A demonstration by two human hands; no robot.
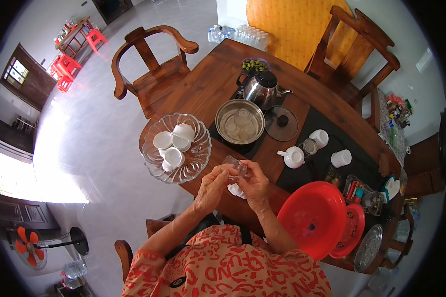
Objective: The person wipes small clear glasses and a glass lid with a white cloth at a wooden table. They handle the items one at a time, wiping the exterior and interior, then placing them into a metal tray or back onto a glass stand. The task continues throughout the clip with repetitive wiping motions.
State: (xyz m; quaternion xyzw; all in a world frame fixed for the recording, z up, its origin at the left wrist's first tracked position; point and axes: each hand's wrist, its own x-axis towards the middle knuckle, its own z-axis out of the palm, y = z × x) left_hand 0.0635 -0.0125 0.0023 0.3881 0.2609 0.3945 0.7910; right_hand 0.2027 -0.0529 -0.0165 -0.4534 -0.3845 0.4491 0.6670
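Observation:
Over the table's near edge, my left hand [214, 184] and my right hand [255, 184] come together around a small clear glass cup [234, 163]. Both sets of fingers are closed on it. A bit of white cloth or tissue [237, 191] shows just under them; I cannot tell if it is held. To the left sits a scalloped clear glass bowl [201, 157] with several small white cups [173, 157] inside. Ahead stands a steel pot [220, 131] holding water and what look like clear glass cups [243, 118]. Its glass lid [281, 123] lies to the right.
Behind the pot are a steel kettle [262, 89] and a bowl of green fruit [254, 65]. A white teapot [293, 157], white cup [341, 158] and red basin [314, 218] occupy the right side. Wooden chairs [153, 74] surround the table.

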